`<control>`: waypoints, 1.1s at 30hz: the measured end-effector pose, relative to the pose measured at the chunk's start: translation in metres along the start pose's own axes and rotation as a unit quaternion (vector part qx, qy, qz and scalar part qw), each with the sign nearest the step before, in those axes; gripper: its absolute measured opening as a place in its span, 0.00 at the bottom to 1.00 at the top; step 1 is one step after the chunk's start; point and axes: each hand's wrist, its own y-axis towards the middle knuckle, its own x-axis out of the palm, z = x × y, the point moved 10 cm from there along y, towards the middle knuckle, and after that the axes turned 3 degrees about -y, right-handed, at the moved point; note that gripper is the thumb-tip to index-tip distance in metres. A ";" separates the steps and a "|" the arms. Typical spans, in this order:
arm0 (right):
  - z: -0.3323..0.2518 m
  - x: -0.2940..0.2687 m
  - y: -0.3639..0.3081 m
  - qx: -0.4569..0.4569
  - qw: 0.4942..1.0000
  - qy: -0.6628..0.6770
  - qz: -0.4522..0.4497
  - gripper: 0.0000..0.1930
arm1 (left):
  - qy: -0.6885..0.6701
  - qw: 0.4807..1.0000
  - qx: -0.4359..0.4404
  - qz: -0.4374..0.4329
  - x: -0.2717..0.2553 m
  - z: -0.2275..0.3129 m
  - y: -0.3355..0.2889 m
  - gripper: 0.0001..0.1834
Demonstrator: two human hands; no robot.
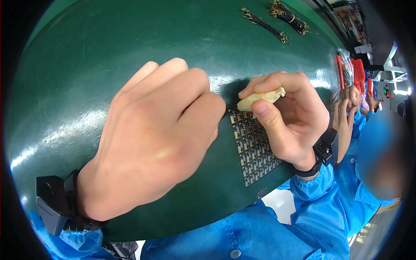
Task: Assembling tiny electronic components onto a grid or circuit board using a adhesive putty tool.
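My left hand is large in the middle left, closed with its back upward. Its fingertips are tucked under, and whatever they hold, if anything, is hidden. My right hand pinches a pale yellow, wrinkled, soft-looking lump between thumb and fingers. Below that hand lies a flat panel of small circuit boards, laid out in a grid on the green tabletop. My right hand and the lump cover its far right part.
The green table curves across the view. Farther back lie a loose bunch of black wires with gold-coloured ends and a banded bundle of similar wires. At right a co-worker in blue sits close, their hands near red items.
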 end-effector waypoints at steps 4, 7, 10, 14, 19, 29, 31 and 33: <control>-0.009 0.002 0.004 -0.038 0.999 0.000 0.008 0.13 | 0.016 1.000 -0.006 -0.007 -0.005 0.003 -0.001 0.13; -0.026 0.006 0.004 -0.149 0.987 -0.062 -0.007 0.13 | 0.017 1.000 -0.002 -0.011 -0.003 0.001 0.000 0.13; -0.027 0.007 0.003 -0.162 0.982 -0.092 0.003 0.14 | 0.011 1.000 0.002 -0.010 0.003 -0.001 0.001 0.13; -0.038 0.009 0.004 -0.217 0.971 -0.098 0.010 0.14 | 0.011 1.000 -0.010 -0.003 -0.005 0.002 0.002 0.13; -0.010 -0.005 0.001 -0.066 0.991 -0.008 0.120 0.13 | 0.012 1.000 -0.014 -0.019 -0.005 0.004 0.003 0.13; -0.011 0.007 0.001 -0.011 0.999 0.017 0.030 0.11 | 0.020 0.999 -0.009 -0.033 -0.011 0.004 -0.005 0.13; -0.014 0.009 0.002 -0.012 1.000 0.012 0.025 0.12 | 0.022 0.999 -0.009 -0.031 -0.013 0.004 -0.007 0.13; -0.016 0.009 0.002 -0.018 1.000 0.005 0.024 0.12 | 0.023 0.999 -0.007 -0.028 -0.014 0.004 -0.008 0.13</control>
